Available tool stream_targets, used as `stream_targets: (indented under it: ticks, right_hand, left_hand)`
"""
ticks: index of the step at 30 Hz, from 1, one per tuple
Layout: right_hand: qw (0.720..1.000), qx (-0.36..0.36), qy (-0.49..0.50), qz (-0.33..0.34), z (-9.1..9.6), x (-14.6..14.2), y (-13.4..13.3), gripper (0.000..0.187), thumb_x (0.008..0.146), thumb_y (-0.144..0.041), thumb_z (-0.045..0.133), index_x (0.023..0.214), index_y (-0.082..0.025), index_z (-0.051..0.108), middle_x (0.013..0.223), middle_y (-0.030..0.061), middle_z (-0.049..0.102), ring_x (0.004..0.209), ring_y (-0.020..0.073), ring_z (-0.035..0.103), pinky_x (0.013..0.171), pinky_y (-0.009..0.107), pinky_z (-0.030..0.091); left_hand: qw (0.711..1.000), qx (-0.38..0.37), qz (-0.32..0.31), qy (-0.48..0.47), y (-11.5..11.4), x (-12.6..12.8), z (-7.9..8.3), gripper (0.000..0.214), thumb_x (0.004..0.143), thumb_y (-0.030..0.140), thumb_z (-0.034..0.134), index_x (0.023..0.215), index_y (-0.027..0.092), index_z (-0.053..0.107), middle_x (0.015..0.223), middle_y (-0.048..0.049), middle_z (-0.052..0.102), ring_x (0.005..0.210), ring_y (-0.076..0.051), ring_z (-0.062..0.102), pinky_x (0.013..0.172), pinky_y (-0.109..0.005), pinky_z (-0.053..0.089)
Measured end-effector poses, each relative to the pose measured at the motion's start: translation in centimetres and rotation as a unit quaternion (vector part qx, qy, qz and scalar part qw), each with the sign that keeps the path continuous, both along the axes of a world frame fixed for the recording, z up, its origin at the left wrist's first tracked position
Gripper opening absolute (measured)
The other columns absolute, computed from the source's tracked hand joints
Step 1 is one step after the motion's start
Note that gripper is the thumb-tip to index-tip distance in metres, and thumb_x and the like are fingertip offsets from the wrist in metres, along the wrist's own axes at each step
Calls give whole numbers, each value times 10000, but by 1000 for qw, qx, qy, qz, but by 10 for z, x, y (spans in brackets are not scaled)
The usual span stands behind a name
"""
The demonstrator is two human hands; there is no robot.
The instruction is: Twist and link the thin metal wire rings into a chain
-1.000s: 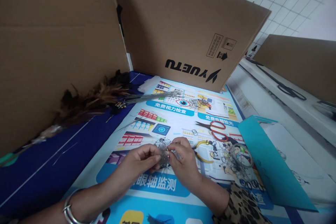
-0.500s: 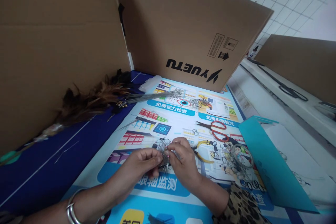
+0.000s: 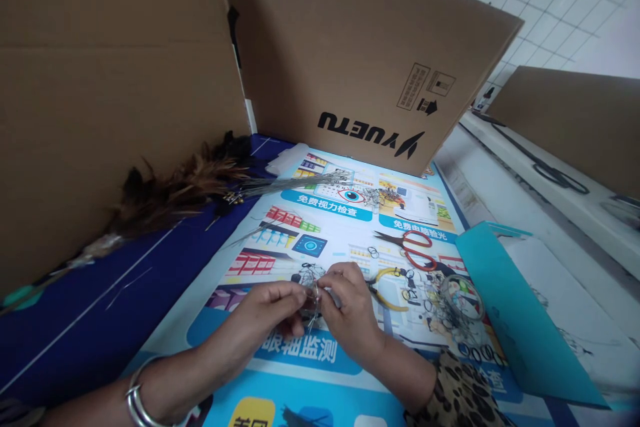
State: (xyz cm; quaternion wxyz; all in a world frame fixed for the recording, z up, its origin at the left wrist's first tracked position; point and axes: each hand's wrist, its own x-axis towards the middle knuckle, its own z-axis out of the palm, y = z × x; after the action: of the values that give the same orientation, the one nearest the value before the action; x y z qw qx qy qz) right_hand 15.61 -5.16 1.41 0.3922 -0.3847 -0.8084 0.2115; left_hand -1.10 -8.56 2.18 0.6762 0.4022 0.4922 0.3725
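Observation:
My left hand (image 3: 280, 307) and my right hand (image 3: 350, 307) meet over the printed sheet (image 3: 320, 390), both with fingers pinched. Between their fingertips is a small piece of thin silvery wire work (image 3: 313, 300), with fine ends pointing down toward me. Its exact shape is too small to make out. Just beyond the fingertips lies a tangle of dark and silvery wire bits (image 3: 307, 272). Pliers with yellow handles (image 3: 389, 290) lie right beside my right hand, their jaws partly hidden by it. Scissors with red-orange handles (image 3: 419, 250) rest farther off.
A heap of wire pieces and rings (image 3: 440, 313) lies to the right, with a clear round roll (image 3: 465, 297) on it. Beyond stands a teal box (image 3: 525, 320). Feathers (image 3: 185, 180) and a bundle of wires (image 3: 300, 181) lie left and back. Cardboard panels (image 3: 360, 47) wall the far side.
The wire piece has turned slightly between my fingertips, and my left fingers have shifted a little. The rest of the table looks the same.

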Motion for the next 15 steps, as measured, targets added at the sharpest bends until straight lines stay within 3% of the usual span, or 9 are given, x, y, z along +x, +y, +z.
stream_targets:
  ticks: [3,7,15]
  right_hand:
    - [1000,17,-6,-4,-1,0,0,112,859,-156,505,877,-171,614,895,89,561,882,215,521,778,374,454]
    - [999,30,-11,-8,-2,0,0,103,853,-155,509,862,-174,610,885,83,566,874,212,519,771,375,451]
    - [999,41,-28,-8,-1,0,0,116,844,-149,507,887,-190,606,882,76,571,863,212,513,764,379,449]
  left_hand:
    - [999,16,-11,32,1,-2,3,294,803,427,541,770,147,623,560,-19,618,548,-148,526,554,-248,403]
    - [986,95,-34,136,4,-4,8,274,809,393,517,780,155,649,610,-16,628,597,-161,547,567,-243,415]
    - [895,308,-3,324,-1,-13,1,234,832,292,546,1001,212,687,942,-61,706,855,-219,634,765,-281,474]
